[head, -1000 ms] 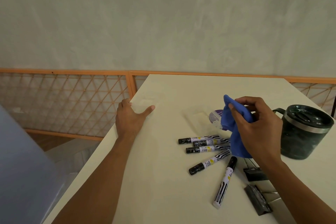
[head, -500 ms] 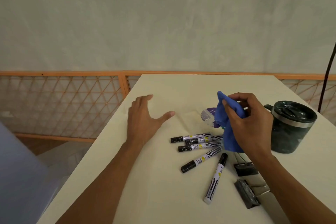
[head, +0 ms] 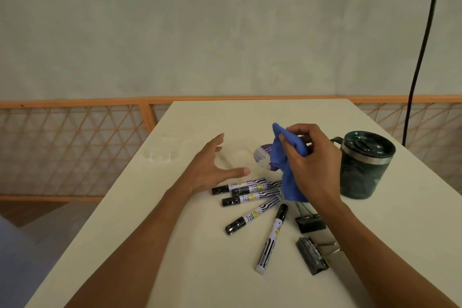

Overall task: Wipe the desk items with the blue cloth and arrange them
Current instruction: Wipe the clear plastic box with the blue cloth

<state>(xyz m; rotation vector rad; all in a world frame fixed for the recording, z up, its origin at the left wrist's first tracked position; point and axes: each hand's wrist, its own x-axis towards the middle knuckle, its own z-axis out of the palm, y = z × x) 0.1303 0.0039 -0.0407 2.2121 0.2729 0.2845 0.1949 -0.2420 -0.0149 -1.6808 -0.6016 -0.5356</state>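
Right hand (head: 313,170): raised over the tabletop (head: 200,270), your fingers clenched on the blue cloth (head: 291,157).
Left hand (head: 212,170): just beside the markers (head: 247,199), your fingers released, spread.
Markers: five, fanned below the cloth.
Behind cloth: clear item (head: 261,156), perhaps tape, half hidden.

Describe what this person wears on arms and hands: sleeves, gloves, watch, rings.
Nothing worn shows. The left hand and right hand are bare: no gloves, no rings visible. The left forearm and right forearm are bare to the frame's lower edge, with no sleeve, watch or band at either wrist.
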